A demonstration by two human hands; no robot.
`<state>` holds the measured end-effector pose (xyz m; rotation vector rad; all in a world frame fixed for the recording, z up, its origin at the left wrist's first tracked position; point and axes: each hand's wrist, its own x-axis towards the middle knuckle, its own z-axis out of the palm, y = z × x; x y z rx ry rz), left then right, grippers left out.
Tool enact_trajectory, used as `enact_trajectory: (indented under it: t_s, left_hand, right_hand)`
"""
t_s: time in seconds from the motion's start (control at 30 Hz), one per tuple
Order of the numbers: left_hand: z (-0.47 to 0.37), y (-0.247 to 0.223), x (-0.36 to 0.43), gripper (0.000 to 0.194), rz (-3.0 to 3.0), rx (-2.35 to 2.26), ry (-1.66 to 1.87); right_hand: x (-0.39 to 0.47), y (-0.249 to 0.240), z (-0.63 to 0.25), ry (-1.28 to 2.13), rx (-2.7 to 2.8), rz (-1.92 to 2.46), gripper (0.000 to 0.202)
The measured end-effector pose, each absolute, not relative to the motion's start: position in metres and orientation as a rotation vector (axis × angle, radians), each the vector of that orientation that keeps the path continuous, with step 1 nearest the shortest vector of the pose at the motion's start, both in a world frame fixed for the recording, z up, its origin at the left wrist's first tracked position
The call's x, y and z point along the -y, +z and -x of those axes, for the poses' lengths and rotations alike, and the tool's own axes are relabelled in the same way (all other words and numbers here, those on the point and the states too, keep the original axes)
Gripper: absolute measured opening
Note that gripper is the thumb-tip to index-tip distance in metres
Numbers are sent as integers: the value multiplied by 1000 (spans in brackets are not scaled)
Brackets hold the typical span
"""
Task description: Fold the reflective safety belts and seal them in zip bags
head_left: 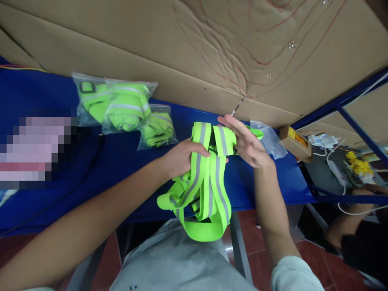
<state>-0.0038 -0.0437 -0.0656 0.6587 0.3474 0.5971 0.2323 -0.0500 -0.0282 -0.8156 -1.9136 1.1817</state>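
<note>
My left hand point(182, 158) is closed around a bundle of neon-green reflective straps point(222, 186) with a grey stripe down the middle, its thumb lying across the front. Loops of the webbing hang below the hand, over the table's front edge and near my body. Dark buckle parts show among the folds. At the right end of the bundle, my right hand point(247, 143) has its fingers stretched out, touching or close beside a folded strap end. More green webbing shows just beyond the right hand; how it passes the fingers is hidden.
Clear bags of packed green straps point(125, 107) lie at the back left of the blue table point(118, 165). An unfilled clear bag point(274, 141) and a small cardboard box point(295, 143) sit at the right. Cardboard point(151, 36) lines the back. Another person's arm point(342, 224) is at far right.
</note>
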Motion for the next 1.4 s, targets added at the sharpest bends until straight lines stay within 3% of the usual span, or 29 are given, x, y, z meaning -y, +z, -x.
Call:
enact_trajectory:
  t_s: [0.17,0.4,0.5,0.67,0.8,0.93,1.07,1.23,1.4]
  left_hand:
    - [-1,-73,43,44,-669,-424,699]
    - [-7,-80,44,28,-534,-289,664]
    - [-4,-74,44,35,-593,-222,643]
    - [-3,-75,43,76,-706,-196,677]
    - [-7,-86,43,86,-791,-345,692]
    - [-11,-88,45,84,-784,-435,687]
    - [-12,-81,48,74,-750,-398,662]
    - [-8,-78,48,65,-733,-237,563]
    - [-6,-74,46,78,-761,-212,506]
  right_hand:
    - [48,-48,-207,1095,1738,1192,58]
    - [53,-56,-187,729,1666,1139,42]
    - [54,-56,-188,752,1642,1143,45]
    - [54,-58,-188,940,1504,1197,52]
    - [57,-56,-184,1124,1410,1163,65]
    - [59,-54,-178,1229,1295,1155,73]
    - [60,-56,-174,1243,1199,1242,61]
    - [58,-58,-179,1015,1172,1290,59]
    - [62,-57,-183,762,1338,1270,52]
